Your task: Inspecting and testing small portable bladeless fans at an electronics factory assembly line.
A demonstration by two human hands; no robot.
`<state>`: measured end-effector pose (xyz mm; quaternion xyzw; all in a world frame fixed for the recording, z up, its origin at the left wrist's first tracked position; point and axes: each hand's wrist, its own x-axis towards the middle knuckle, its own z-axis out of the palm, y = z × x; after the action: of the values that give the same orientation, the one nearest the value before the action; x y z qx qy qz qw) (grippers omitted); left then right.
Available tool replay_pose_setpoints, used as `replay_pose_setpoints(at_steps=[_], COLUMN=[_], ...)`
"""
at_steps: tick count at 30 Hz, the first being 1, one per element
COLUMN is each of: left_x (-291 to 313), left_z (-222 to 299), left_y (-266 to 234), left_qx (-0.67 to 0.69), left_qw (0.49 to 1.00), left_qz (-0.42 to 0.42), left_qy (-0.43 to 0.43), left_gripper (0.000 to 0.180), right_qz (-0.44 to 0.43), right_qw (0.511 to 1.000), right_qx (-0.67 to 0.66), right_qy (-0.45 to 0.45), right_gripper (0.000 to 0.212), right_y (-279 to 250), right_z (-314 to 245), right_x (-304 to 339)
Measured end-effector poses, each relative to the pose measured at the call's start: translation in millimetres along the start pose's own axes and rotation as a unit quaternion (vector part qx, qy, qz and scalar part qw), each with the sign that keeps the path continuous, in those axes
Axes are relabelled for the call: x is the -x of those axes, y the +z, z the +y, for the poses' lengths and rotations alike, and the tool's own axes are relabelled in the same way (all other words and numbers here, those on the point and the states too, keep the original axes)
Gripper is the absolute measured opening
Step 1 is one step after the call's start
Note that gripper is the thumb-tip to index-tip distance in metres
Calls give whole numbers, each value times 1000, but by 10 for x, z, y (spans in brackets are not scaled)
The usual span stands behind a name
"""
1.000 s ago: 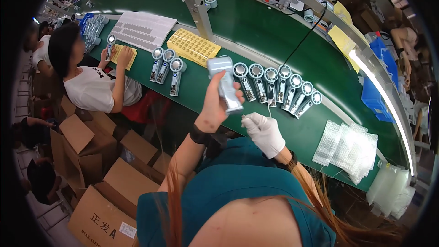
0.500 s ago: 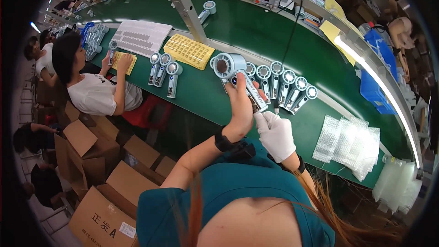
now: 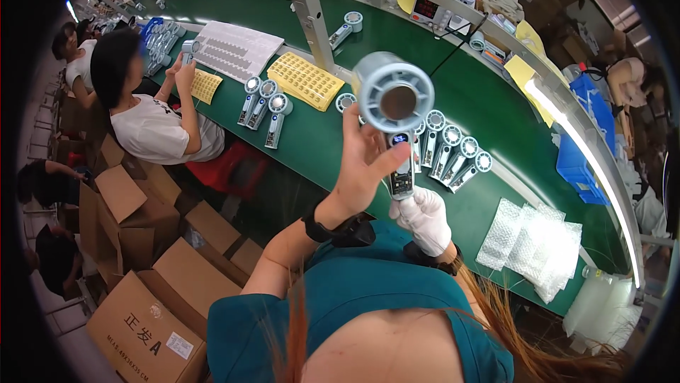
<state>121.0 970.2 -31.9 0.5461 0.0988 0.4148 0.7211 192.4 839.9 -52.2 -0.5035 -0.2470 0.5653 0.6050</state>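
My bare left hand (image 3: 365, 163) is closed round the handle of a pale blue handheld fan (image 3: 397, 92). The fan's round head faces up at me, with a dark disc at the hub. A small display on the handle is lit, and a bare circuit board shows below it. My right hand (image 3: 423, 218), in a white glove, has its fingers closed at the handle's lower end; what they pinch is hidden. Behind the fan a thin black cable (image 3: 445, 60) runs down from above. Several similar fans (image 3: 451, 153) lie in a fanned row just right of my hands.
Bubble-wrap pouches (image 3: 528, 245) lie on the green bench (image 3: 283, 160) at the right. Left are three fans (image 3: 275, 121), a yellow sticker sheet (image 3: 304, 78) and a white sheet (image 3: 237, 50). A seated co-worker (image 3: 152, 124) handles another fan. Cardboard boxes (image 3: 149, 312) stand lower left.
The fan has been raised and swung more upright, its head now nearer and turned toward me. Both hands moved with it. The co-worker has lifted a fan off the yellow sheet.
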Motion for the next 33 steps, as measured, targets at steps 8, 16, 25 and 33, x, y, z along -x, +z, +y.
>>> replay_pose_setpoints(at_steps=[8,16,25,33], left_x=[-72,-225,395,429], left_z=[117,1501,2555,2334], left_y=[-223,-498,-983,-941], left_qx=[208,763,141,36], left_qw=[971,616,814,910], left_qz=[-114,-146,-250,-177], left_qy=[-26,128,506,372], left_gripper=[63,12,29,46], right_qz=[-68,-69,72,57], right_qw=[996,992,995,996], right_qx=[-56,92,51,57], right_qy=[34,-52,40,29], right_gripper=[25,35,33,31], right_y=[106,-101,-303,-249], right_z=[-185,44,248,249], right_x=[63,190,174,36])
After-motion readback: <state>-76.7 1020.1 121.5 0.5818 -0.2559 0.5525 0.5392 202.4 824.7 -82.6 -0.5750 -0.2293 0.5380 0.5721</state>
